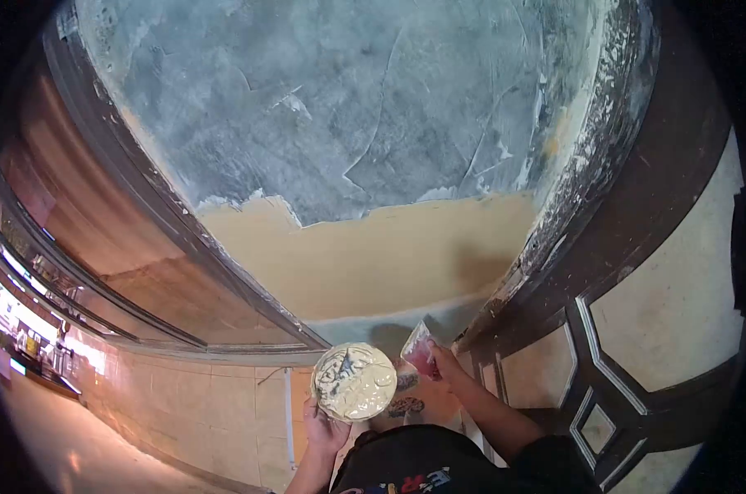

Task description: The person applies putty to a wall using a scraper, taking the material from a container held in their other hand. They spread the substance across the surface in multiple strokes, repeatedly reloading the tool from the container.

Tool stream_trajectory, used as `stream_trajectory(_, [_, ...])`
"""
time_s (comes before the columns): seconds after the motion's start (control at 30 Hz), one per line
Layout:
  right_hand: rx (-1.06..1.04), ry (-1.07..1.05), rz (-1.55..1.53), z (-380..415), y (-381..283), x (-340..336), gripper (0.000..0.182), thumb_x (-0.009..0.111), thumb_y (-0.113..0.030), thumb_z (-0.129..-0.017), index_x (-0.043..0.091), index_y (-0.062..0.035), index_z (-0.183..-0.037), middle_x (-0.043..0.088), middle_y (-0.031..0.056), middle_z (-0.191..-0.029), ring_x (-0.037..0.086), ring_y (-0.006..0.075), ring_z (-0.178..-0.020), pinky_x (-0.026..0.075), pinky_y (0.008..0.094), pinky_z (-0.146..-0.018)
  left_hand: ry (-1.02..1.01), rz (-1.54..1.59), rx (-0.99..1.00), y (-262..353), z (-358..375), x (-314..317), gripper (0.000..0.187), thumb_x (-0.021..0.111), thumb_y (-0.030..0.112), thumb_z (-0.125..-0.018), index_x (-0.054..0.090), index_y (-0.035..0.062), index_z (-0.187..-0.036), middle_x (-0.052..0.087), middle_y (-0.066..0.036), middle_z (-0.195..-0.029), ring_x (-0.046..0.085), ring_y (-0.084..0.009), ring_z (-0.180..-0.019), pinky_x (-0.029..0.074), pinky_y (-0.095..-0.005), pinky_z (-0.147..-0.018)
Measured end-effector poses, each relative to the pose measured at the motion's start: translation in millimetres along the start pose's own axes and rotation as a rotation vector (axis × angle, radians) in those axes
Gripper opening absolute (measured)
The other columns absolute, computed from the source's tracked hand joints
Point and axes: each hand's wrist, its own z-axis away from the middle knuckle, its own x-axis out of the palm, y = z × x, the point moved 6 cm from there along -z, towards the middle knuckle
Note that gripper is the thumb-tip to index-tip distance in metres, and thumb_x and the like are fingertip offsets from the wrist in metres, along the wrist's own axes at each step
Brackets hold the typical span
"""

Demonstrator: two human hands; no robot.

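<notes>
My left hand (324,430) is closed on the lower left side of a round container (316,393). Cream-coloured paste (364,395) with a ridged, wet surface fills its top, with darker streaks at the upper left. In my right hand (445,363) is a flat scraper (420,349), reddish-pink with a whitish coating along its edge, held just right of the container and apart from it. Ahead stands a wall panel: its upper part is mottled grey-blue plaster (323,123), and below a ragged border lies a smooth cream band (373,263).
A dark frame with chipped paint (583,165) borders the panel on the right, beside a dark door with pale panels (661,329). Glazed dark frames (154,296) run along the left. Patterned slippers or shoes (406,406) show on the tiled floor (216,412) below.
</notes>
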Motion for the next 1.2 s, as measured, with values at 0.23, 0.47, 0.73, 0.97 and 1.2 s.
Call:
stream_trajectory(0.23, [-0.076,-0.050,-0.042,1.9,-12.6,0.0,0.040,0.047,-0.045,-0.097,0.059,-0.0104,-0.113,0.064,0.0016,-0.090,0.060,0.0111,-0.071,0.048,0.0276,-0.057,-0.123,0.226,-0.115,-8.6,-3.6,13.3,0.070,0.050,0.037,-0.077,0.041,0.0069,-0.140,0.044,-0.014,-0.143,0.042,-0.0333,-0.131,0.032,-0.0485,-0.110])
stream_trajectory(0.47, [-0.146,-0.095,-0.098,-0.2,-25.9,5.8,0.042,0.051,-0.041,-0.096,0.055,-0.0101,-0.125,0.062,0.0027,-0.102,0.062,0.0123,-0.086,0.054,0.0304,-0.069,-0.276,0.358,-0.110,9.8,-3.5,62.3,0.075,0.053,0.035,-0.074,0.039,0.0096,-0.142,0.039,-0.015,-0.146,0.038,-0.0362,-0.134,0.027,-0.0538,-0.112])
stream_trajectory(0.73, [-0.155,-0.080,-0.058,-2.5,-22.3,5.3,0.040,0.053,-0.041,-0.095,0.056,-0.0130,-0.123,0.062,0.0009,-0.091,0.061,0.0116,-0.074,0.050,0.0273,-0.057,-0.368,0.288,-0.002,28.1,-5.7,102.4,0.078,0.055,0.049,-0.080,0.033,0.0114,-0.146,0.031,-0.014,-0.151,0.030,-0.0359,-0.138,0.024,-0.0547,-0.113])
stream_trajectory(0.97, [-0.118,-0.096,-0.105,2.5,-27.1,9.3,0.038,0.052,-0.040,-0.095,0.056,-0.0129,-0.122,0.062,0.0008,-0.090,0.062,0.0114,-0.072,0.050,0.0269,-0.055,-0.405,0.790,-0.073,37.8,15.4,146.5,0.076,0.034,0.060,-0.091,0.031,0.0067,-0.145,0.036,-0.015,-0.147,0.039,-0.0345,-0.133,0.036,-0.0531,-0.107])
stream_trajectory(1.2, [-0.154,-0.084,-0.160,-8.8,-19.4,14.7,0.039,0.052,-0.040,-0.096,0.056,-0.0083,-0.120,0.063,0.0043,-0.105,0.064,0.0162,-0.091,0.054,0.0302,-0.080,-0.311,0.316,-0.111,26.6,6.7,100.2,0.064,0.032,0.052,-0.095,0.035,0.0100,-0.143,0.037,-0.013,-0.147,0.040,-0.0349,-0.132,0.033,-0.0547,-0.108])
